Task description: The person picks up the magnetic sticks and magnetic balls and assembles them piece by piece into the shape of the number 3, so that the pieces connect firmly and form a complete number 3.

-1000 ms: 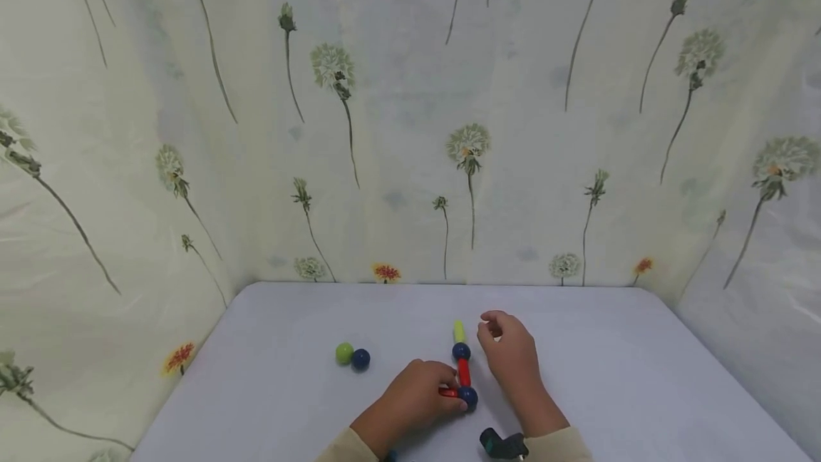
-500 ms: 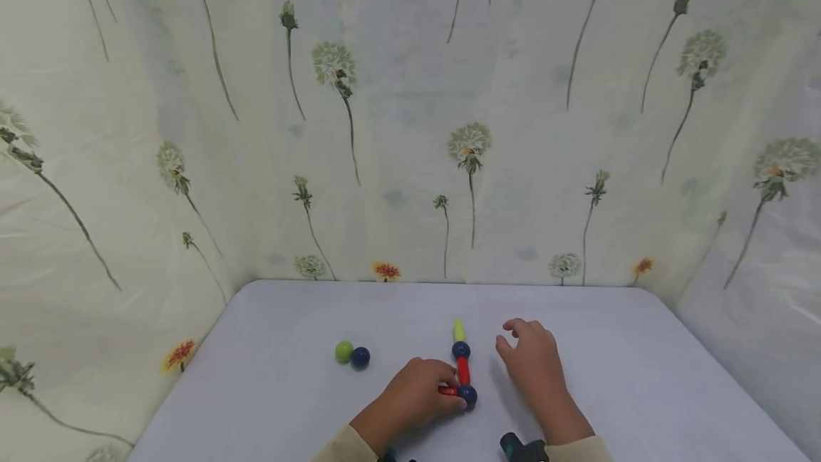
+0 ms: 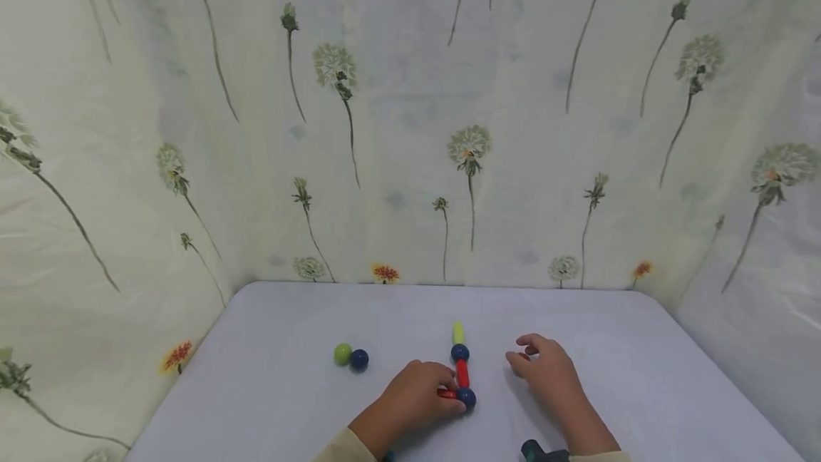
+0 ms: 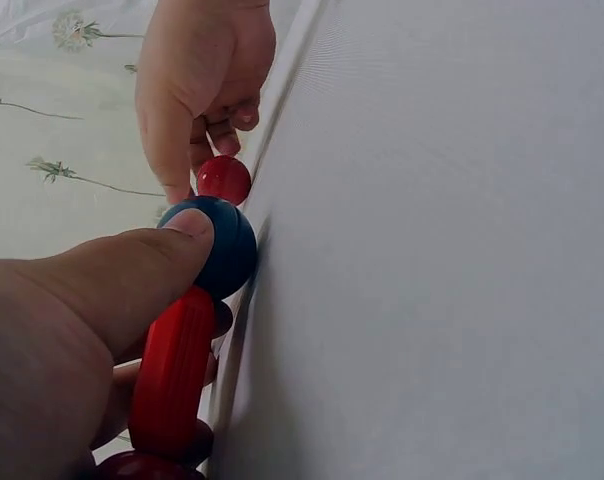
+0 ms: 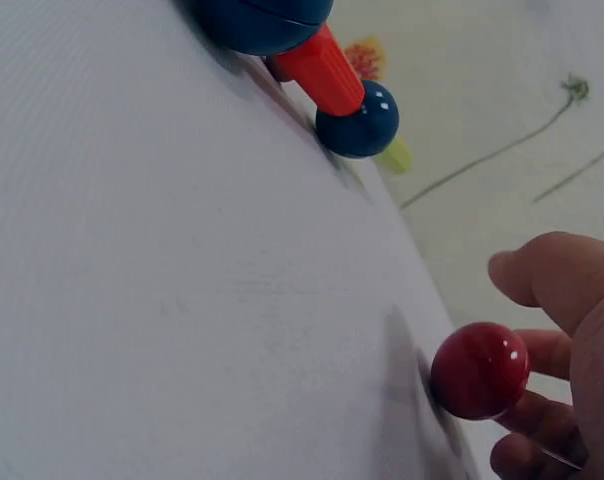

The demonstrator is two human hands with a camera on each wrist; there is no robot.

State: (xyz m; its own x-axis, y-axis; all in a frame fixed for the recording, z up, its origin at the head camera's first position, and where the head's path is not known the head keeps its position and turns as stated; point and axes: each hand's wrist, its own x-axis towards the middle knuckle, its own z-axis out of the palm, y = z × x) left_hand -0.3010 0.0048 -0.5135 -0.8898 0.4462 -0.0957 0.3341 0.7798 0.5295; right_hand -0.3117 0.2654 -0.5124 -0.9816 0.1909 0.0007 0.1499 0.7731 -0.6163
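Note:
In the head view my left hand (image 3: 420,394) pinches a dark blue ball (image 3: 467,397). Its thumb lies on that ball in the left wrist view. From the ball a red rod (image 4: 172,370) runs back towards the palm to a dark red ball (image 4: 147,466). A second red rod (image 3: 462,373) leads away to another blue ball (image 5: 358,119), with a yellow-green rod (image 3: 458,332) beyond. My right hand (image 3: 548,373) has its fingers loosely bent around a red ball (image 5: 480,370). Its thumb stands apart from that ball; whether the fingers touch it I cannot tell.
A green ball (image 3: 343,354) and a dark blue ball (image 3: 359,359) sit side by side on the white table (image 3: 282,405), left of the chain. Behind the table hangs a flower-patterned cloth (image 3: 398,127). A dark device (image 3: 541,452) sits at the right wrist.
My right hand has moved right and a little nearer, away from the rod chain. A red ball now shows between its thumb and fingers. The left hand keeps its hold, barely moving.

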